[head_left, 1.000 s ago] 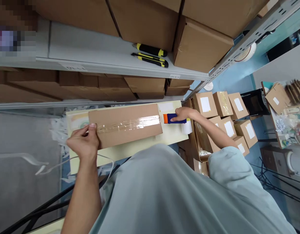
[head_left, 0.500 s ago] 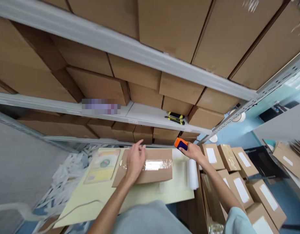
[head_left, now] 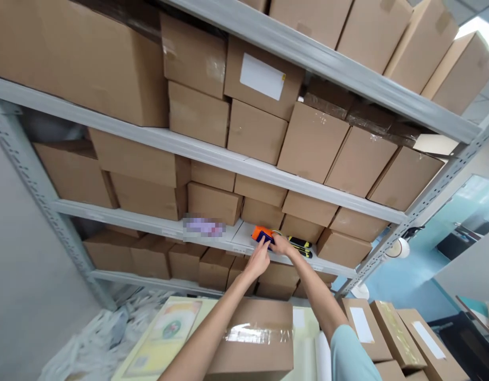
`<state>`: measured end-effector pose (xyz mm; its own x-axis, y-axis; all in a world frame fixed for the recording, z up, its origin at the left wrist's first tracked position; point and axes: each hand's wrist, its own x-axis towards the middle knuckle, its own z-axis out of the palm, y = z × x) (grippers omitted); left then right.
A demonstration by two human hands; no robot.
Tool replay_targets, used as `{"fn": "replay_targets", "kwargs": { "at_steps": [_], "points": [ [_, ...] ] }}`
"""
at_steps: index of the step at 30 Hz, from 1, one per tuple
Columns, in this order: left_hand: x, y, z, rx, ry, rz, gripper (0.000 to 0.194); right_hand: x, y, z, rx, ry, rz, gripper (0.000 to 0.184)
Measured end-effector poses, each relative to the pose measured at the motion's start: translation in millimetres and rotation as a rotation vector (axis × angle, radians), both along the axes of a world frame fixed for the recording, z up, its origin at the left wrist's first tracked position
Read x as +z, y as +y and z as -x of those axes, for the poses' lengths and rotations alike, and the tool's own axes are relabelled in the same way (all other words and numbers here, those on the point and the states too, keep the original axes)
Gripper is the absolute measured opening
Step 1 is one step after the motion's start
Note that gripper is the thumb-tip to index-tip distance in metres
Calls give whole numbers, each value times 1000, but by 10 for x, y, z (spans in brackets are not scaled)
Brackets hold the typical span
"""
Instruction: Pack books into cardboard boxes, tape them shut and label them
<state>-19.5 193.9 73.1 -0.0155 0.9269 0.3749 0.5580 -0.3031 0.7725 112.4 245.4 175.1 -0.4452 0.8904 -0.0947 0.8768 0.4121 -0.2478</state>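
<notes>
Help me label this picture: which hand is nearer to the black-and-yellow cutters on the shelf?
Right. The right hand is just beside the cutters, at one end of the orange-and-blue tool; the left hand is farther left, at that tool's lower edge.

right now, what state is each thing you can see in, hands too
orange-and-blue tool, held at the shelf
right hand, gripping it
left hand, touching it
taped box, closed
two black-and-yellow cutters, lying down, blades unclear
labelled boxes, closed
</notes>
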Motion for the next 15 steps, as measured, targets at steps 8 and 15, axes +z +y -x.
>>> {"fn": "replay_targets", "kwargs": {
  "at_steps": [8,15],
  "points": [
    [-106,-372,252,62,7,-3,59,-124,152,501,-75,-80,-17,43],
    [-475,-1406,804,221,-85,36,55,-393,-451,-147,-116,174,-239,64]
  ]
}}
